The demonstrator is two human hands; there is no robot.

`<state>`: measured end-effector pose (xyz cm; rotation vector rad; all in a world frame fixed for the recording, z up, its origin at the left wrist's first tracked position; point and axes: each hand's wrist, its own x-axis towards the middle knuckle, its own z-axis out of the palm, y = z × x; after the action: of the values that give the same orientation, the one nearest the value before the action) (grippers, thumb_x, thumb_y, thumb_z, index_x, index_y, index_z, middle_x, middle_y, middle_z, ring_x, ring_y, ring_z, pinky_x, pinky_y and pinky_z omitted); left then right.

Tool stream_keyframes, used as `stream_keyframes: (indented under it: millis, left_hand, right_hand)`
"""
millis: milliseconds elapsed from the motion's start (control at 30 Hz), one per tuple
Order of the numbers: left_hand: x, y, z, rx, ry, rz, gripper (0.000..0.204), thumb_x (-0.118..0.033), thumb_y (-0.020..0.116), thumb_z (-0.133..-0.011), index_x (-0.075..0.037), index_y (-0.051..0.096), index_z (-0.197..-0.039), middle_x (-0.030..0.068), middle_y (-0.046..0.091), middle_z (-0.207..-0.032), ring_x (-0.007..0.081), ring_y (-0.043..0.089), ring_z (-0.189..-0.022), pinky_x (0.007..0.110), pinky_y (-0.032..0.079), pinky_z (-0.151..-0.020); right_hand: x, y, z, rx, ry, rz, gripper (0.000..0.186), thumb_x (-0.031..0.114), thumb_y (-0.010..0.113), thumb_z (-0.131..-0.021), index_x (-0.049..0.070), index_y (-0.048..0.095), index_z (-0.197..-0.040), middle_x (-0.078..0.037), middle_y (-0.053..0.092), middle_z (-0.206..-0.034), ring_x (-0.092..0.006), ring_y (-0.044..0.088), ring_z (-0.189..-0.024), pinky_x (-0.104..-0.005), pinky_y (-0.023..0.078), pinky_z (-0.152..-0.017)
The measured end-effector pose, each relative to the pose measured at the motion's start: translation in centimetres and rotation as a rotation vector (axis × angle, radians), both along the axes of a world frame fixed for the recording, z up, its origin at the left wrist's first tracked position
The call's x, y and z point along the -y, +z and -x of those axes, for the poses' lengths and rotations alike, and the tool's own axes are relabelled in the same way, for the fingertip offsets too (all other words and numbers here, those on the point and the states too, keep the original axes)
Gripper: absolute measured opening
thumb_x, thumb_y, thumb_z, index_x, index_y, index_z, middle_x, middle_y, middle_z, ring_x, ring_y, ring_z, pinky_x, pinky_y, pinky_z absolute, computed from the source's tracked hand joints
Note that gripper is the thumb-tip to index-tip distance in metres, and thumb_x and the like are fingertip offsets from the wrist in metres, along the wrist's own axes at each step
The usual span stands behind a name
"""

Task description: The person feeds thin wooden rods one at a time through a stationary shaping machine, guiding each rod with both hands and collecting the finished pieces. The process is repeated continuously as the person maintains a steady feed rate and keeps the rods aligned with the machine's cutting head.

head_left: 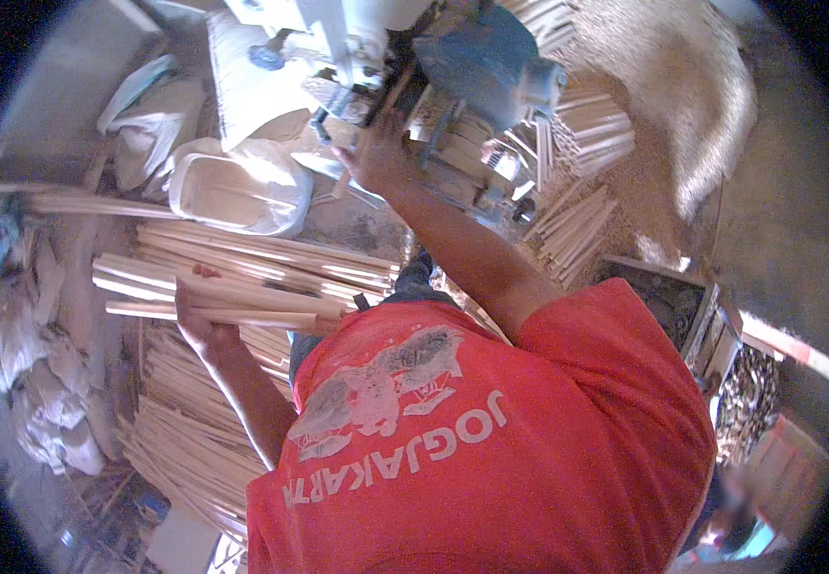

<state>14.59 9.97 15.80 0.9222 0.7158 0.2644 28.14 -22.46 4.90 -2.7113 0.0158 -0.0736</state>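
My left hand (pixel 200 311) is closed around a bundle of pale wooden sticks (pixel 271 299), which lies roughly level across my front at the left. My right hand (pixel 378 161) reaches forward to a woodworking machine (pixel 476 67) with a blue housing. Its thumb points left, apart from the fingers, which stretch toward the machine's metal parts and are partly lost in shadow. A short wooden piece (pixel 341 183) shows just below that thumb; whether the hand touches it is unclear.
Long sticks (pixel 185 411) lie piled at the left, below the bundle. A white tub (pixel 240 196) stands ahead on the left, near pale sacks (pixel 151 129). Right of the machine are cut sticks (pixel 572 225) and a heap of shavings (pixel 668 86). A dark crate (pixel 658 297) is at my right.
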Motion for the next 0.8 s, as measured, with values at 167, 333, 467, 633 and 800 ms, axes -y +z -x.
stream_keyframes:
  millis: [167, 333, 467, 633, 800]
  left_hand:
    - [-0.5, -0.4, 0.0, -0.003, 0.019, 0.060, 0.048, -0.031, 0.063, -0.097, 0.008, 0.055, -0.123, 0.0179, 0.062, -0.107, 0.0290, 0.062, -0.099, 0.042, 0.052, -0.094]
    - [-0.2, -0.2, 0.1, -0.038, -0.001, 0.004, 0.048, -0.033, 0.064, -0.097, 0.006, 0.056, -0.124, 0.0158, 0.064, -0.105, 0.0280, 0.063, -0.100, 0.041, 0.053, -0.094]
    - [-0.1, -0.3, 0.5, -0.002, 0.018, -0.038, 0.047, -0.033, 0.064, -0.097, 0.005, 0.056, -0.123, 0.0152, 0.064, -0.102, 0.0267, 0.063, -0.099, 0.040, 0.053, -0.091]
    - [-0.6, -0.4, 0.3, -0.029, 0.019, 0.029, 0.045, -0.034, 0.063, -0.098, 0.004, 0.056, -0.120, 0.0140, 0.064, -0.101, 0.0271, 0.064, -0.097, 0.041, 0.055, -0.090]
    - [0.1, -0.3, 0.7, 0.045, 0.024, -0.089, 0.043, -0.031, 0.061, -0.099, 0.006, 0.057, -0.120, 0.0157, 0.064, -0.102, 0.0279, 0.065, -0.097, 0.042, 0.055, -0.091]
  right_hand:
    - [-1.3, -0.7, 1.3, -0.071, -0.006, -0.026, 0.125, 0.071, 0.064, -0.083, -0.023, 0.013, -0.147, -0.046, 0.028, -0.149, -0.0568, 0.028, -0.142, -0.0642, 0.025, -0.116]
    - [-2.3, -0.5, 4.3, 0.024, 0.031, -0.016, 0.136, 0.074, 0.074, -0.071, -0.021, 0.014, -0.148, -0.045, 0.026, -0.150, -0.0569, 0.027, -0.143, -0.0642, 0.021, -0.118]
    - [-2.4, -0.6, 4.8, 0.055, 0.045, -0.039, 0.131, 0.070, 0.075, -0.073, -0.020, 0.016, -0.148, -0.044, 0.026, -0.150, -0.0576, 0.029, -0.141, -0.0660, 0.019, -0.117]
    - [-2.3, -0.2, 4.3, 0.088, 0.073, 0.009, 0.122, 0.063, 0.075, -0.077, -0.018, 0.019, -0.148, -0.044, 0.030, -0.147, -0.0574, 0.033, -0.138, -0.0684, 0.021, -0.114]
    - [-2.1, -0.8, 3.3, 0.130, 0.016, -0.025, 0.120, 0.061, 0.078, -0.075, -0.014, 0.022, -0.149, -0.042, 0.033, -0.146, -0.0561, 0.036, -0.136, -0.0639, 0.026, -0.113]
